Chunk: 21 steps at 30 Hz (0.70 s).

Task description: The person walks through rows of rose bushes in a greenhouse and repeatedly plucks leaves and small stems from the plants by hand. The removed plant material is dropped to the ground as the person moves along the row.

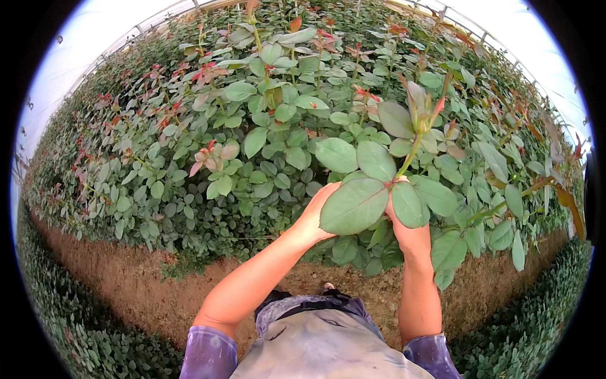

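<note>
A rose stem (410,158) with a small green bud (421,124) at its top rises in front of me, right of the middle. My left hand (318,214) reaches in behind a large rose leaf (354,204), which hides its fingers. On the other side, my right hand (402,215) is at the stem, its fingertips just below the point where the leaves branch. Leaves cover much of that hand, so its grip cannot be made out. Another leafy stem (490,211) leans out to the right of my right forearm.
Dense rose bushes (265,166) with green and reddish leaves fill the bed ahead. A bare soil path (142,270) runs under me, with more low plants (94,327) behind on both sides. Pale greenhouse sheeting (535,42) curves above the bed.
</note>
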Each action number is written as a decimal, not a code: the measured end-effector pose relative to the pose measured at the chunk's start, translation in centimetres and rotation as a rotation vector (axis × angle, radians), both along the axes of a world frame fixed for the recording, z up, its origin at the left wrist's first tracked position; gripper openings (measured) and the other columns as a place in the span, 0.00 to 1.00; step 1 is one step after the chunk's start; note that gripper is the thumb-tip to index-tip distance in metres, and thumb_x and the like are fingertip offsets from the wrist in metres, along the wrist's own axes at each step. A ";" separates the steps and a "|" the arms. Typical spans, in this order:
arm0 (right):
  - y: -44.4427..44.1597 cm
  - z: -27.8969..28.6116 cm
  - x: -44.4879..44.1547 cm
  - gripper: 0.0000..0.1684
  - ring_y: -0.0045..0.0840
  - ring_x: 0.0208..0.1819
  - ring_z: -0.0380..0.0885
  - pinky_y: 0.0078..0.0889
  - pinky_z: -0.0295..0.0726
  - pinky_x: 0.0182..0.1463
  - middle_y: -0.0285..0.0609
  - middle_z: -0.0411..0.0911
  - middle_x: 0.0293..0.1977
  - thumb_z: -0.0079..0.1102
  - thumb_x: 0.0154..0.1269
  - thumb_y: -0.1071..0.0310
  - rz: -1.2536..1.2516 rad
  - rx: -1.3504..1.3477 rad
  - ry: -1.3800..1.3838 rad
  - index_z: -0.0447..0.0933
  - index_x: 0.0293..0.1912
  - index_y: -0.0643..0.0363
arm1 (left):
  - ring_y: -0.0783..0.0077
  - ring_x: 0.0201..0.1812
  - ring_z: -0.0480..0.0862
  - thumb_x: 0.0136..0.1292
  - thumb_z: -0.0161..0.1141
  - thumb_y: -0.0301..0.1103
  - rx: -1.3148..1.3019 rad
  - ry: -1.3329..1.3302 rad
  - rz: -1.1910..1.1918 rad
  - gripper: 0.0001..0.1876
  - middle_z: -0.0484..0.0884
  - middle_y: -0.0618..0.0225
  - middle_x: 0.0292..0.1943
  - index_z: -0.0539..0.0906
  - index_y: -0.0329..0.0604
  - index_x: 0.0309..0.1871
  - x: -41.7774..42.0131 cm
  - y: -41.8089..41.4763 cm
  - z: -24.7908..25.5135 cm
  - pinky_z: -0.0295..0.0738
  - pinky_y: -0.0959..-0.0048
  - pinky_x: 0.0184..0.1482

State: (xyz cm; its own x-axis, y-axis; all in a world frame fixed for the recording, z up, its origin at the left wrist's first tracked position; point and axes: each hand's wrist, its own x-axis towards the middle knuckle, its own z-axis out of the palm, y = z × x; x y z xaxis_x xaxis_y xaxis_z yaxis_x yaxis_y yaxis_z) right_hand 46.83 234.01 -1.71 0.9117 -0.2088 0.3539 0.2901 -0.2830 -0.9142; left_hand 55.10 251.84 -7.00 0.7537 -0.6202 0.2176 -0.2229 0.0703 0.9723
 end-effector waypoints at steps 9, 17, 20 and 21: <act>10.8 4.4 -3.4 0.15 0.31 0.39 0.73 0.37 0.76 0.43 0.47 0.74 0.42 0.46 0.81 0.60 0.031 -0.351 -0.989 0.71 0.47 0.63 | 0.60 0.51 0.81 0.68 0.66 0.34 -0.239 0.017 0.497 0.12 0.83 0.64 0.48 0.86 0.37 0.50 1.2 0.3 -0.8 0.74 0.62 0.57; 18.2 7.1 13.1 0.31 0.34 0.52 0.84 0.40 0.86 0.57 0.55 0.78 0.60 0.71 0.66 0.72 -0.019 -0.161 -0.277 0.72 0.66 0.70 | 0.52 0.63 0.76 0.68 0.69 0.36 -0.084 -0.388 0.455 0.25 0.79 0.53 0.57 0.75 0.36 0.64 1.3 3.6 1.4 0.69 0.55 0.64; 18.2 8.6 18.3 0.44 0.35 0.50 0.84 0.39 0.86 0.56 0.53 0.78 0.61 0.81 0.57 0.66 0.062 -0.526 -0.080 0.70 0.69 0.68 | 0.50 0.59 0.77 0.65 0.69 0.31 0.029 -0.530 0.602 0.17 0.81 0.57 0.53 0.78 0.40 0.54 1.8 7.1 -1.3 0.66 0.54 0.62; 18.2 8.2 19.7 0.43 0.38 0.50 0.84 0.42 0.84 0.55 0.53 0.78 0.58 0.82 0.56 0.64 0.109 -0.593 -0.059 0.72 0.67 0.68 | 0.50 0.60 0.77 0.66 0.69 0.31 0.045 -0.496 0.598 0.17 0.82 0.57 0.56 0.78 0.40 0.55 1.8 8.8 -2.5 0.66 0.54 0.64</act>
